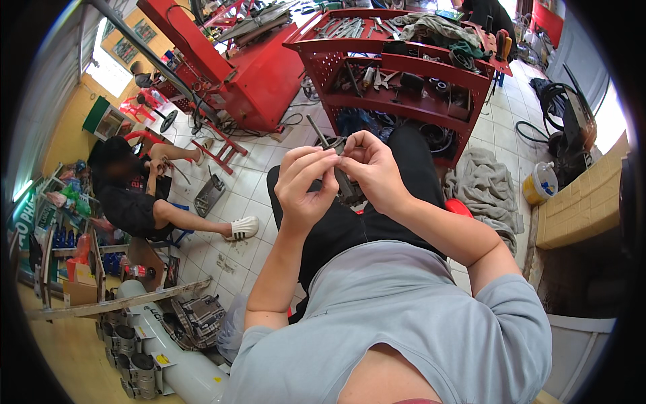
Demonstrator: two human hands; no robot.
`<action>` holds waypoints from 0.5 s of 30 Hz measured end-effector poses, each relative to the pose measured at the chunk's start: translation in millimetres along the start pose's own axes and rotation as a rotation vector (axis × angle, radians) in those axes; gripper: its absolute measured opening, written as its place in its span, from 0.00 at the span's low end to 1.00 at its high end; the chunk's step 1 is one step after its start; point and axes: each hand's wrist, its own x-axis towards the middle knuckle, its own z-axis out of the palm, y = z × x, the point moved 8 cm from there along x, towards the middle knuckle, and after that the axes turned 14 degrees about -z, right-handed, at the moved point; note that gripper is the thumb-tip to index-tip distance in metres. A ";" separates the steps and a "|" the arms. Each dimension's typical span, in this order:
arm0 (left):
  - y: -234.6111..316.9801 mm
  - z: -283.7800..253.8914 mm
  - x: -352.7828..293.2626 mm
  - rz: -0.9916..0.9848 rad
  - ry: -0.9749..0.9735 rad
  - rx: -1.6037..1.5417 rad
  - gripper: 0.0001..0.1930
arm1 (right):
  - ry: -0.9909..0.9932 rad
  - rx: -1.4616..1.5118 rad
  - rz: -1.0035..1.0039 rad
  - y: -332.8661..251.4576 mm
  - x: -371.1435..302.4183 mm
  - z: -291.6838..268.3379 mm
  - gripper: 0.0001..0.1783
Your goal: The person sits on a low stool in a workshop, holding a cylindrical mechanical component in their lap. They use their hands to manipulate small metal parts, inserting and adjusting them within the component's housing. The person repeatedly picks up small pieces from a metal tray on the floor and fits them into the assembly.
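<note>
Both fingers (334, 156) pinching metal part (344, 176)

Both hands (340, 176) raised, fingertips pinched together

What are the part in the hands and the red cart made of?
Part held by both hands: looks like dark, dull metal with a thin rod sticking up; too small to be sure. Red cart: probably painted sheet steel, going by its glossy red coat and perforated side panel.

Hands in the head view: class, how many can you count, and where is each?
3, possibly 4: the wearer's left hand and right hand meet around a small metal part; the seated co-worker's hands overlap, so unclear.
</note>
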 end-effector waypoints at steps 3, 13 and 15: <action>3.2 -0.4 -0.8 0.052 -0.022 0.035 0.13 | -0.009 -0.002 -0.005 1.9 -0.1 -0.3 0.08; -1.3 2.7 -2.2 0.005 -0.030 0.005 0.14 | -0.005 0.028 0.005 -0.4 0.3 0.4 0.08; 1.2 2.3 -0.4 -0.003 -0.044 0.004 0.13 | -0.004 0.046 -0.007 -2.0 0.8 1.9 0.08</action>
